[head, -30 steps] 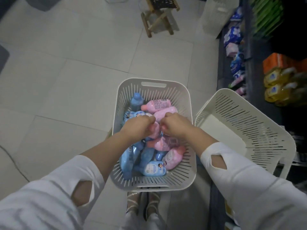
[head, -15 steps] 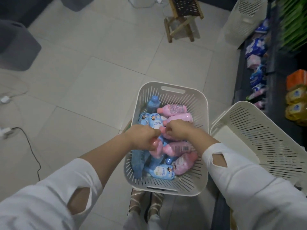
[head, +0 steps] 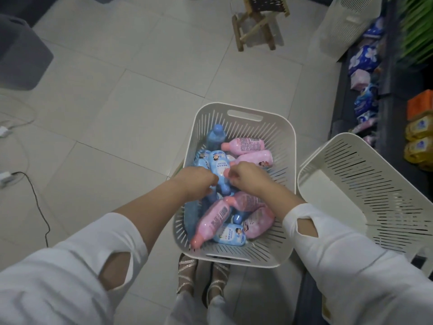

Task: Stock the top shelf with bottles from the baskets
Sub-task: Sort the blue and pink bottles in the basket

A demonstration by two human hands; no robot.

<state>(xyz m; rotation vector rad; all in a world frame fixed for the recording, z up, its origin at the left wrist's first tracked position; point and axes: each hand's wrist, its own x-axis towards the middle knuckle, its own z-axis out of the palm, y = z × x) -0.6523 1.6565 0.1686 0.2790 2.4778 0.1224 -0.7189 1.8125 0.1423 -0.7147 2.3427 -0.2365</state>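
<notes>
**Head view: both hands in the stocked basket on the floor**

Head camera looks down into a white slotted basket (head: 283, 137) standing on the tiled floor (head: 140, 102). It holds a loose heap of pink bottles (head: 213, 219) and blue bottles (head: 232, 233) lying across one another.

The left hand (head: 195, 182) has its fingers curled round the lower end of a blue labelled bottle (head: 219, 170) at the top of the heap. The right hand (head: 251, 178) is curled on the cap end of the upper pink bottle (head: 257, 159).

A second basket (head: 365, 184) sits just to the right, tilted, showing a bare white bottom. A third basket (head: 344, 26) stands farther off by the shelf unit (head: 393, 113); its contents cannot be seen.

Bottle labels carry a cartoon figure and blocks of print too small to read. The shelf unit holds yellow bottles (head: 419, 137) with blue badges, also unreadable.
</notes>
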